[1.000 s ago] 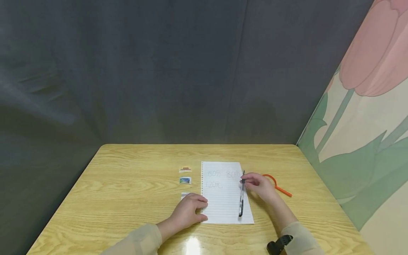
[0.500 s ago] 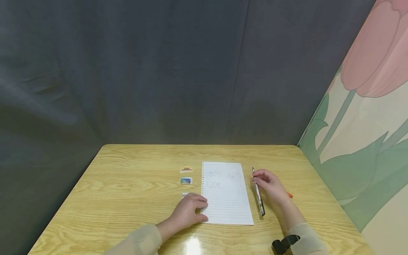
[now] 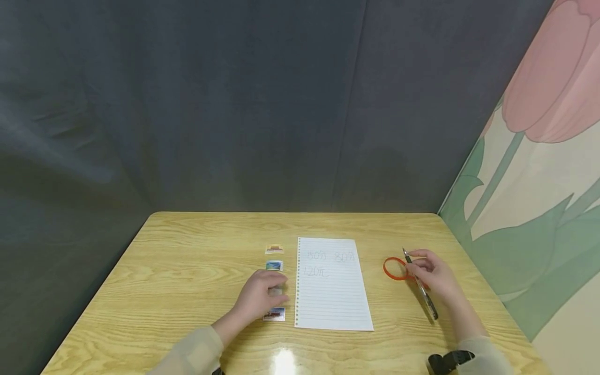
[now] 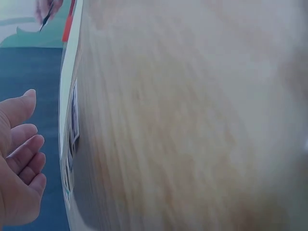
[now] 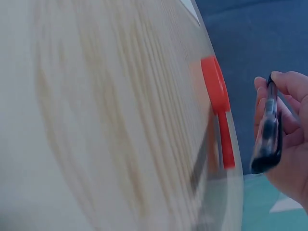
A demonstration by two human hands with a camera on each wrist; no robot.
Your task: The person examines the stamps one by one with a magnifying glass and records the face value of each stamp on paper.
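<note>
My right hand point(image 3: 435, 274) pinches a black-and-clear pen point(image 3: 427, 301) over the table, right of the paper. Under it lies an orange-red magnifying glass point(image 3: 385, 269), its handle partly hidden by the pen and hand; the right wrist view shows the pen point(image 5: 268, 132) raised above the tabletop. My left hand point(image 3: 255, 297) holds nothing, fingers apart and relaxed, above a column of small stamps. A blue-green stamp point(image 3: 274, 265) lies just beyond it and another stamp point(image 3: 276, 314) just nearer; one between is mostly covered by the hand.
Lined, hole-punched paper point(image 3: 330, 307) with faint handwritten numbers lies mid-table, right of the stamps. The farthest stamp point(image 3: 274, 249) is orange-yellow. A dark curtain point(image 3: 281, 130) stands behind the wooden table point(image 3: 187, 276), a tulip-patterned wall point(image 3: 539, 250) at right.
My right hand has carried the pen rightward off the paper to over the magnifying glass. My left hand has left the paper's edge and moved left over the stamps, uncovering the nearest one.
</note>
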